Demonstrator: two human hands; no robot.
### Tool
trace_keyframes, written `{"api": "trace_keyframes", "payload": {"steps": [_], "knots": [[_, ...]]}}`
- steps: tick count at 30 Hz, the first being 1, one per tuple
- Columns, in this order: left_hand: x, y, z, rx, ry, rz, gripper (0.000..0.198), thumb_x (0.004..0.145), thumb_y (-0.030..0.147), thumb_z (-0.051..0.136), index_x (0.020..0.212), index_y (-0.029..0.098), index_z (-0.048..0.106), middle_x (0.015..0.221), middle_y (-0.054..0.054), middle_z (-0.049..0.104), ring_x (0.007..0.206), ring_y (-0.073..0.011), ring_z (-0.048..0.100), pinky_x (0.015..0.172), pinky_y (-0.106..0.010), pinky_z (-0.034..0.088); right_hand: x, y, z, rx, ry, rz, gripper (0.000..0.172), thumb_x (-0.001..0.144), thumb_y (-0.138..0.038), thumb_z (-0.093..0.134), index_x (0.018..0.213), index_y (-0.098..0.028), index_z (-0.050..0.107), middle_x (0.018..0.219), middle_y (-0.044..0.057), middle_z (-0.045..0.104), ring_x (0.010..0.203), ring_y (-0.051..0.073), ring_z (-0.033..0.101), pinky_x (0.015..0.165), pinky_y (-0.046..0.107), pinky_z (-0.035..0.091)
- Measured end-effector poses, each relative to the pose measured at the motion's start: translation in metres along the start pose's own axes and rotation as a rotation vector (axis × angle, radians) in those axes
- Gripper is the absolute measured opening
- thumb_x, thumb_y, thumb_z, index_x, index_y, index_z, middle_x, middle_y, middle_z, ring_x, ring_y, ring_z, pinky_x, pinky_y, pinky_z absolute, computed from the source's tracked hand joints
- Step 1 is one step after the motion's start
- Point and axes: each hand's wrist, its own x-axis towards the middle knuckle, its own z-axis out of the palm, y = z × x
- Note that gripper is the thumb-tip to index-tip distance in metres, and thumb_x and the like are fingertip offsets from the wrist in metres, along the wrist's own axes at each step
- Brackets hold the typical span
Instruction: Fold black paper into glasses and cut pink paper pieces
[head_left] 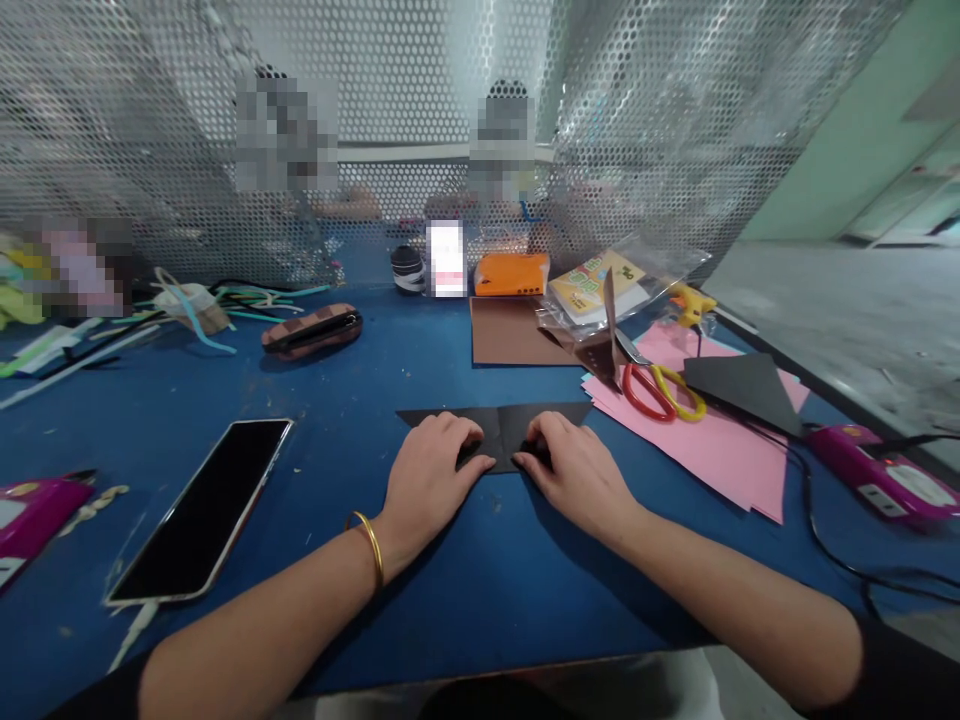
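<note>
A folded black paper lies flat on the blue table in front of me. My left hand, with a gold bangle on the wrist, presses down on the paper's left half with curled fingers. Opposite it, my right hand pinches the paper's near edge just right of the centre crease. Both hands touch the paper; its near middle part is hidden under my fingers.
A black phone lies to the left. Pink paper sheets with red-and-yellow scissors and a black triangle of paper lie to the right. A brown sheet, an orange box, a pencil case, a pink device with cable. People sit behind the mesh screen.
</note>
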Motion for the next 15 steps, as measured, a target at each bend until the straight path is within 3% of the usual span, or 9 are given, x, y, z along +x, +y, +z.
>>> {"api": "trace_keyframes", "payload": {"steps": [3,8,15], "knots": [[-0.003,0.001,0.0,0.021,0.003,0.094,0.016,0.092,0.023,0.066,0.108,0.021,0.069,0.101,-0.004,0.068,0.094,-0.0226,0.058,0.081,-0.038,0.047,0.0,0.0,-0.001,0.03,-0.007,0.002,0.015,0.089,-0.021,0.067,0.093,-0.022,0.053,0.09,0.0,0.066,0.085,0.021,0.064,0.073,0.033,0.037],[-0.007,0.003,0.004,0.216,-0.019,0.42,0.022,0.098,0.015,0.051,0.11,0.016,0.07,0.112,-0.007,0.071,0.095,-0.024,0.06,0.078,-0.038,0.051,0.0,-0.001,-0.002,0.054,-0.023,0.002,0.01,0.089,-0.018,0.065,0.09,-0.022,0.056,0.091,0.001,0.065,0.084,0.02,0.063,0.072,0.033,0.036],[-0.013,0.008,0.002,0.34,-0.049,0.485,0.029,0.098,0.015,0.048,0.122,0.009,0.065,0.12,-0.013,0.071,0.096,-0.0272,0.06,0.076,-0.041,0.055,0.004,0.003,-0.008,0.138,-0.086,0.008,0.016,0.086,-0.012,0.067,0.087,-0.022,0.054,0.088,0.0,0.063,0.079,0.017,0.06,0.069,0.031,0.037]]}}
